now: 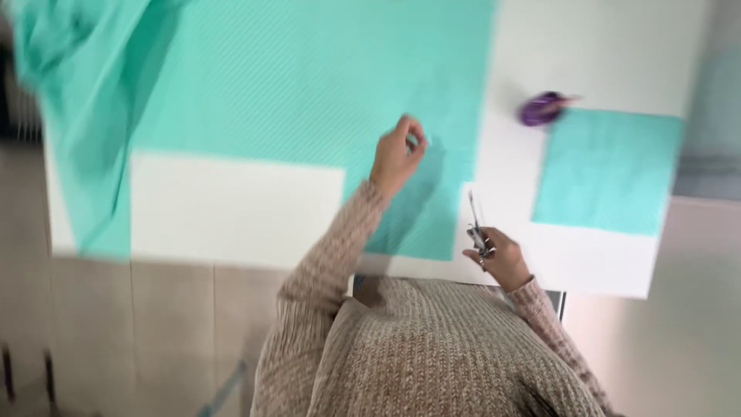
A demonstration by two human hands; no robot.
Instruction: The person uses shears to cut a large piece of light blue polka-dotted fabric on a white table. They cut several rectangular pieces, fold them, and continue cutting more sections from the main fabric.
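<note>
A large sheet of teal fabric [309, 77] is spread over a white table [231, 208], and its left end hangs in folds off the table's edge. My left hand [397, 150] rests on the fabric's right part, the fingertips pinched together on the cloth. My right hand [502, 259] is near the table's front edge and holds a pair of scissors [475, 228], blades closed and pointing away from me. The scissors lie just right of the fabric's cut edge. I wear a beige knit sweater. The picture is blurred.
A smaller cut rectangle of teal fabric [610, 170] lies on the table's right part. A small purple round object [540, 108] sits at its upper left corner. Wooden floor [154, 332] shows below the table on the left.
</note>
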